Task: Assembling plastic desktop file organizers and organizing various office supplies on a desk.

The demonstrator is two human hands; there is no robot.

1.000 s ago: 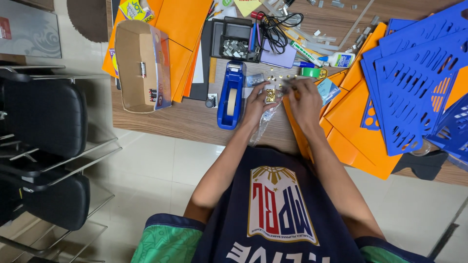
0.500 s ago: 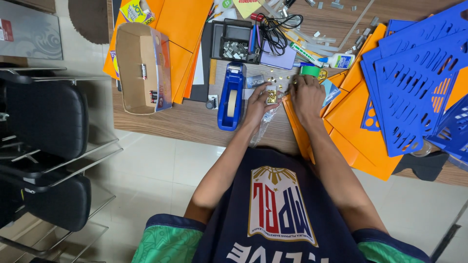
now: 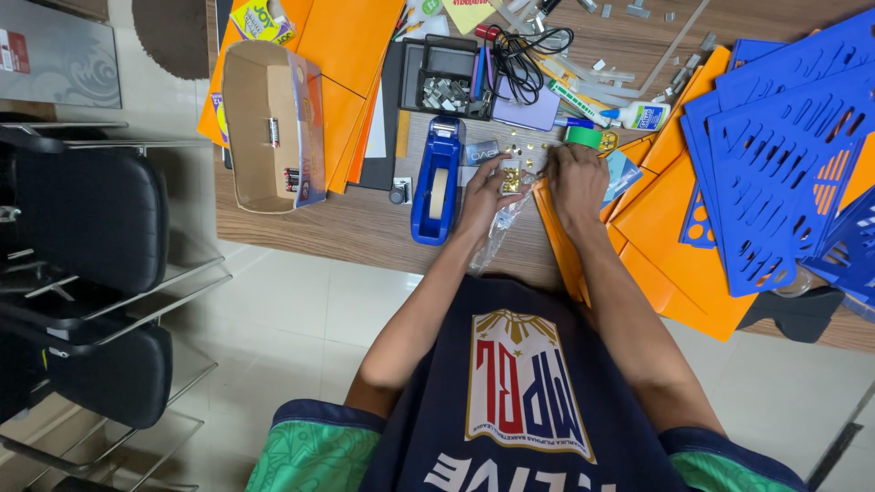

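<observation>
A person sits at a wooden surface with both hands out in front. The left hand rests on a small clear plastic bag that has little gold bits inside. Its fingers are bent down around the top of the bag and pinch it. The bag lies near the front edge of the surface, just beside a blue tape holder, and its tail hangs toward the person.

The right hand is just beside the left one, resting on orange paper. Its fingers are curled in, close to the bag's mouth, but I cannot tell if they hold anything, because the thing would be too small to see. A few tiny gold pieces lie loose on the surface just past the hands.

A green roll of tape sits near the right hand. Beyond it is a small glue bottle. A black tray with small metal clips stands behind the tape holder, and a black cord lies in a tangle next to it. A brown open box lies on its side to the left, on top of more orange sheets. Big blue cut-out sheets are stacked on the right. Black chairs stand on the floor off to the left.
</observation>
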